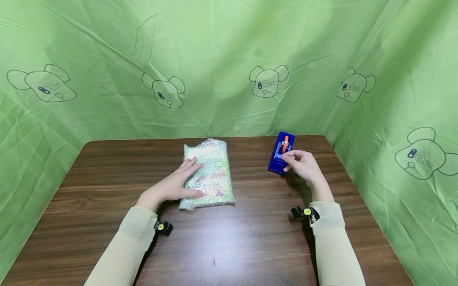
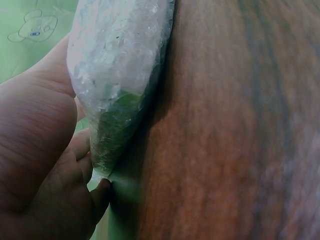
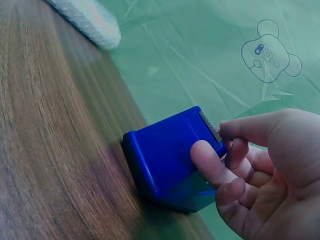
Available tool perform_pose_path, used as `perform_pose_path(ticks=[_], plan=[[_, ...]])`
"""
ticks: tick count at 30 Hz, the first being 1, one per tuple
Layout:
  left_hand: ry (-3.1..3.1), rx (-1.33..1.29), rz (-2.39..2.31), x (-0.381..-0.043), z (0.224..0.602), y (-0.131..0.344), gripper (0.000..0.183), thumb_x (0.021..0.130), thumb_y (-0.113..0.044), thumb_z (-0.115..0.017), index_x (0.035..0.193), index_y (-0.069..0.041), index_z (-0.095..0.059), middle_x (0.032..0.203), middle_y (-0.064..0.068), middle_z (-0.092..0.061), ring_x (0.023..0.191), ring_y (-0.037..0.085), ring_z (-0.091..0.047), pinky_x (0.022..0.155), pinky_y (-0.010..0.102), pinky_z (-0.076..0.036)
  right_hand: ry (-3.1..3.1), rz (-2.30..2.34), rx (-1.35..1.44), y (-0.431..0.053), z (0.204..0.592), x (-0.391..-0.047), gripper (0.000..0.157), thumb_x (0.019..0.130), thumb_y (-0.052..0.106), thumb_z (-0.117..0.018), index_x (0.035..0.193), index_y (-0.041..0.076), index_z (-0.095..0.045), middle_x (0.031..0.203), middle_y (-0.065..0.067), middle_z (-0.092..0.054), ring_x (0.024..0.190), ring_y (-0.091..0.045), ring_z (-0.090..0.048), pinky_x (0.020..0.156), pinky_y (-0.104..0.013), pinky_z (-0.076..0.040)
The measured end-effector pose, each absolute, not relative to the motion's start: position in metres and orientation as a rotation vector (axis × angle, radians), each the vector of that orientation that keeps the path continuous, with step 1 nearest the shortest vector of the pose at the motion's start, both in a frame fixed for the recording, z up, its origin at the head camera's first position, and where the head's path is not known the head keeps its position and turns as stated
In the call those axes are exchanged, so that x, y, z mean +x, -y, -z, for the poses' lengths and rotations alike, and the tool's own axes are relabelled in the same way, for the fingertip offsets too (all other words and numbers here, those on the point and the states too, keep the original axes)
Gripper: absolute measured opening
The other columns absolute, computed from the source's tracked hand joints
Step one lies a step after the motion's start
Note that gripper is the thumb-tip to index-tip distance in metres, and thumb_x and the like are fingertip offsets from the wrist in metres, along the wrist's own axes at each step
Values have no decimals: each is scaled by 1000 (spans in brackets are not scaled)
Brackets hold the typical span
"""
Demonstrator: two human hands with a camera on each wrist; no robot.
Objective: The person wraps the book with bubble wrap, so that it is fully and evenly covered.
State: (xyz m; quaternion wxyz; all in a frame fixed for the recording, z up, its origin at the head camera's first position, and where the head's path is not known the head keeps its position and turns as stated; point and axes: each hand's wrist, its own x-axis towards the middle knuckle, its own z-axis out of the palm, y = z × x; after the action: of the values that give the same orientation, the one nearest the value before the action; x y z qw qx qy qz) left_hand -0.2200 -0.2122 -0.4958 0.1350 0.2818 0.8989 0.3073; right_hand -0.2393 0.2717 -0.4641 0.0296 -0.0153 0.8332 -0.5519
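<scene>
A flat package in bubble wrap [image 1: 211,174], with a green and white printed surface under the plastic, lies left of centre on the table. My left hand [image 1: 175,184] rests on its left side, fingers and thumb spread; the left wrist view shows the wrapped edge [image 2: 120,75] close beside the palm. To the right stands a blue tape dispenser [image 1: 277,161] with an orange roll hub [image 1: 285,143]. At its serrated cutter [image 3: 210,126], the thumb and fingertips of my right hand [image 1: 304,163] pinch the tape's end; the clear tape itself is hard to make out.
The dark wood-grain table [image 1: 229,242] runs back to a green cloth [image 1: 214,59] printed with bear heads, which hangs behind and on both sides. A strap-mounted camera sits on each wrist, the left one [image 1: 163,227] near the package's lower left.
</scene>
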Motion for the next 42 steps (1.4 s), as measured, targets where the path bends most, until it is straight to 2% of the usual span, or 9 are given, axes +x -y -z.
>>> perform_pose_path(ticks=[6, 12, 16, 21, 24, 29, 31, 37, 42], plan=[[-2603, 821, -897, -220, 496, 212, 107, 93, -60, -84, 175, -21, -27, 184, 10, -4, 169, 35, 4, 132, 66, -19, -2627, 1657, -74, -271, 464, -239, 34, 111, 18, -67, 127, -12, -71, 121, -29, -75, 76, -22, -80, 86, -15, -57], [-2603, 830, -903, -220, 496, 212, 107, 93, -60, -83, 175, -20, -28, 184, 10, -4, 169, 35, 3, 131, 67, -19, -2701, 1585, -91, -272, 464, -239, 33, 111, 20, -67, 123, -10, -73, 115, -27, -78, 76, -19, -80, 84, -13, -55], [-2599, 828, -907, -220, 495, 212, 107, 93, -60, -83, 175, -20, -28, 184, 10, -4, 169, 35, 4, 131, 67, -19, -2746, 1520, -113, -272, 462, -238, 32, 111, 22, -67, 122, -8, -74, 112, -25, -79, 79, -22, -82, 82, -11, -53], [-2598, 828, -907, -219, 494, 212, 107, 93, -60, -84, 175, -20, -28, 184, 10, -4, 169, 36, 4, 131, 68, -18, -2714, 1535, -123, -271, 457, -234, 32, 113, 20, -64, 123, -9, -71, 117, -27, -77, 86, -29, -83, 85, -10, -53], [-2599, 828, -906, -219, 494, 211, 108, 93, -61, -83, 175, -20, -28, 184, 10, -4, 169, 36, 4, 131, 67, -18, -2674, 1573, -129, -269, 454, -231, 32, 113, 18, -62, 124, -11, -68, 120, -30, -75, 89, -31, -83, 85, -15, -57], [-2594, 824, -912, -219, 493, 211, 108, 93, -60, -84, 175, -20, -28, 184, 10, -4, 169, 35, 4, 131, 67, -18, -2622, 1628, -125, -265, 449, -225, 34, 114, 17, -60, 125, -15, -65, 124, -33, -71, 96, -37, -82, 81, -35, -67], [-2593, 826, -914, -219, 494, 211, 107, 93, -60, -84, 175, -20, -28, 184, 11, -4, 169, 36, 4, 131, 68, -18, -2602, 1647, -121, -263, 446, -223, 34, 115, 16, -59, 126, -16, -64, 125, -35, -69, 100, -42, -80, 82, -38, -67], [-2593, 827, -914, -219, 495, 211, 107, 93, -59, -84, 175, -20, -27, 184, 10, -3, 169, 35, 4, 131, 68, -18, -2578, 1653, -112, -258, 441, -218, 33, 115, 14, -57, 123, -18, -62, 124, -35, -68, 110, -48, -77, 85, -35, -67], [-2597, 829, -911, -219, 495, 212, 108, 93, -60, -84, 175, -20, -27, 184, 11, -3, 169, 36, 4, 131, 68, -18, -2633, 1542, -112, -256, 438, -210, 32, 115, 18, -59, 120, -13, -65, 121, -32, -74, 115, -46, -75, 92, -33, -64]])
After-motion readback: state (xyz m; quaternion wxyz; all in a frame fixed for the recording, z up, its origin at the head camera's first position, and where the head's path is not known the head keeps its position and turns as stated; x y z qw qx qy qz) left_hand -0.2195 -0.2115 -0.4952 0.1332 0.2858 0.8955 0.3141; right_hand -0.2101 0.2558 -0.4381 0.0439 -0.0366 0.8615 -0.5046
